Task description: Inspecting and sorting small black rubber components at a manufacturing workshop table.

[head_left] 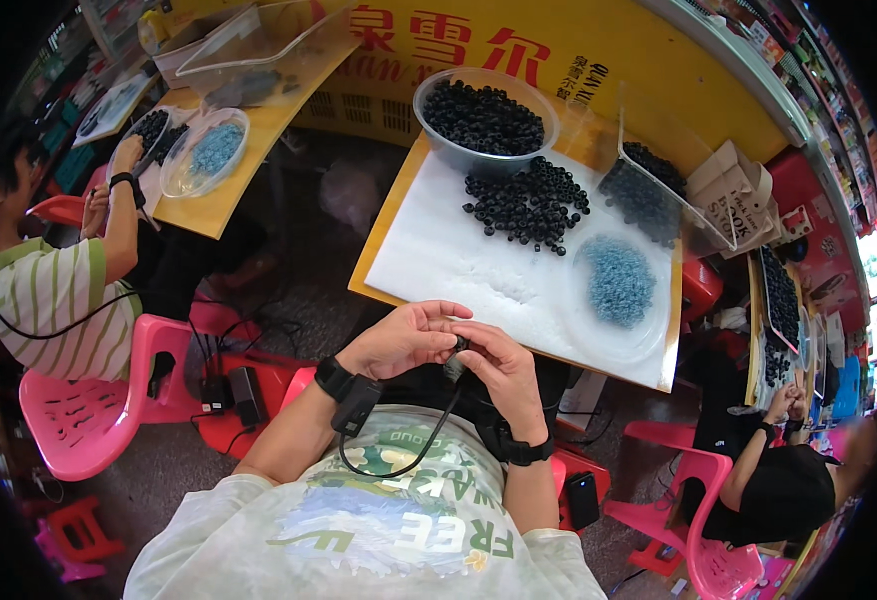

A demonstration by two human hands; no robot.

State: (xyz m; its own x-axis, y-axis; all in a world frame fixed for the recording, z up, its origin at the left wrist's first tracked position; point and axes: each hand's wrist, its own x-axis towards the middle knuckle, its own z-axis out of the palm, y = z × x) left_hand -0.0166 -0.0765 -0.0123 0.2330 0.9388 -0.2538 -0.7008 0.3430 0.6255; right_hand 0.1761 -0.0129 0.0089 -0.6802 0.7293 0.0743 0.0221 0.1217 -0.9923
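My left hand [406, 340] and my right hand [500, 362] meet above my lap, just off the table's near edge. Between their fingertips is a small black bead [461, 343], pinched by the right thumb and forefinger and by the left fingertips; the fingers partly cover it. A dark cable loops from the box on my left wrist [359, 404] up to a grey end under my right hand. Beyond, loose black beads [527, 203] lie heaped on a white sheet [439, 240]. Light blue small pieces [621, 282] fill a shallow clear dish [576, 325] to their right.
A clear bowl of black beads [421, 128] stands at the table's back, with a clear bin [716, 228] at its right. Co-workers sit at bead tables on the left [54, 300] and right [779, 490]. Pink chairs [74, 420] and red stools [84, 530] stand around.
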